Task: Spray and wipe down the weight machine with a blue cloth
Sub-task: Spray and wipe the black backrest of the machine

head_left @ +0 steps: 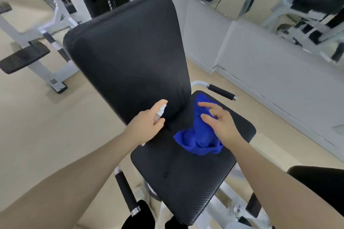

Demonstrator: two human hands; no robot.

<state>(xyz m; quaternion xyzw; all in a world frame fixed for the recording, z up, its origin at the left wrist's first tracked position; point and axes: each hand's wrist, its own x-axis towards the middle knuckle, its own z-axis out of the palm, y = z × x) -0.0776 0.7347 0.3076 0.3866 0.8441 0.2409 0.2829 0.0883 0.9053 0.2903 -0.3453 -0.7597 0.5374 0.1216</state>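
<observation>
The weight machine has a black padded backrest (128, 50) standing upright and a black seat pad (178, 173) below it. A crumpled blue cloth (197, 135) lies on the far right part of the seat. My left hand (147, 122) grips a small white spray bottle (161, 110), its nozzle pointed at the bottom of the backrest, forefinger on top. My right hand (217, 121) hovers over the cloth with fingers spread, touching or just above it; I cannot tell which.
Black-gripped handles stick out at the seat's far right (221, 92) and near left (126, 193). Another white-framed machine with black pads (24, 57) stands at the left. A mirror wall (279, 5) runs along the right. The floor is beige.
</observation>
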